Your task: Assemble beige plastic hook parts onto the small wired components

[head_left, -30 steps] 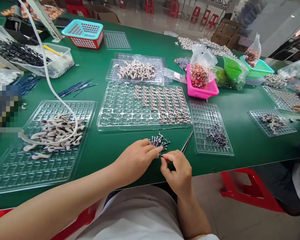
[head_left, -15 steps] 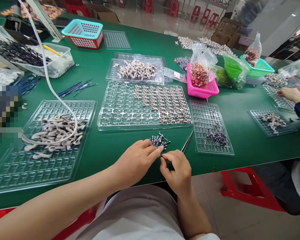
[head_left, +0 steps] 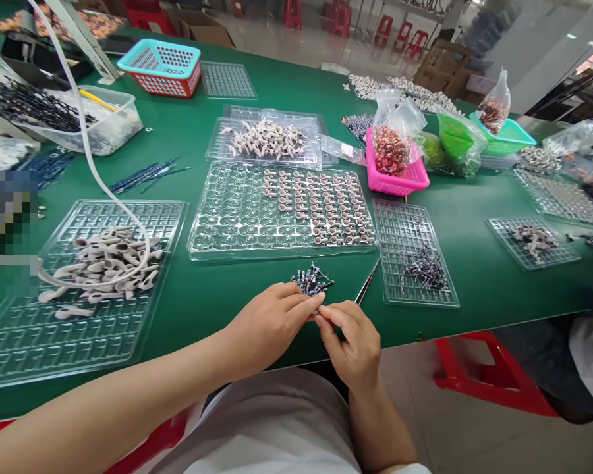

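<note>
My left hand [head_left: 274, 322] and my right hand [head_left: 352, 339] meet at the fingertips near the table's front edge. Both are closed in a pinch, and whatever small thing lies between them is mostly hidden. Just beyond my left fingers is a small pile of short dark wired parts [head_left: 311, 278]. Tweezers [head_left: 367, 282] lie on the table beyond my right hand. Further off, a clear moulded tray [head_left: 227, 224] carries rows of whitish earphone-like shells [head_left: 333, 204] on its right side.
To the left, a clear tray [head_left: 96, 342] bears loose whitish shells [head_left: 113, 257], crossed by a white cable [head_left: 91, 155]. Another tray [head_left: 393, 224] with dark wired parts stands to the right. A pink basket [head_left: 393, 185] and a red-and-blue basket pair [head_left: 165, 82] stand further back.
My right fingertips have come up against the left ones, closing the small gap. The co-worker's hand at the far right has gone out of view. The view has shifted slightly.
</note>
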The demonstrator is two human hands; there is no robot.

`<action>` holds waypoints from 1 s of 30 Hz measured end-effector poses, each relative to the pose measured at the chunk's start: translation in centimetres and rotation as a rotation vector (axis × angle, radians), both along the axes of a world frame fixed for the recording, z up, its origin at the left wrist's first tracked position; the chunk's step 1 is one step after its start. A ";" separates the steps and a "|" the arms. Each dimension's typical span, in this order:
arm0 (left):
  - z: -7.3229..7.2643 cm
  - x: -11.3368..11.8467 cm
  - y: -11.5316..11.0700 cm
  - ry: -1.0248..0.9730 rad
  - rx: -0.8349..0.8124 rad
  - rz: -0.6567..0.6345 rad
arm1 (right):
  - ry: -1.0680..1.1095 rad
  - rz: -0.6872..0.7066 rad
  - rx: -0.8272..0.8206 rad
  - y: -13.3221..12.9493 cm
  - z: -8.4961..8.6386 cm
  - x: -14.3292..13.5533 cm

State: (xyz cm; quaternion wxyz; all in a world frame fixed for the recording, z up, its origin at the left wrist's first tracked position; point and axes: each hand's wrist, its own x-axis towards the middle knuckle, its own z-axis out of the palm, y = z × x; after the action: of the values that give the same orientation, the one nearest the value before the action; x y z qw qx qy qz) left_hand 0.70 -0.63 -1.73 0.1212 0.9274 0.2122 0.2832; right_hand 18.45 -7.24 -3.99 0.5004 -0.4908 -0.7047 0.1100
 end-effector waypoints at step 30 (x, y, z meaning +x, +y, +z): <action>0.5 -0.1 -0.5 -0.131 -0.326 0.068 | 0.164 -0.055 -0.179 -0.2 0.8 0.0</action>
State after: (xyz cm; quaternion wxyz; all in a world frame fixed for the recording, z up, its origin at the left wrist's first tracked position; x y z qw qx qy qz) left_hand 0.60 -1.12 -1.18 0.2739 0.8673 0.2781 0.3089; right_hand 18.45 -7.44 -3.18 0.5134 -0.5422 -0.6349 0.1983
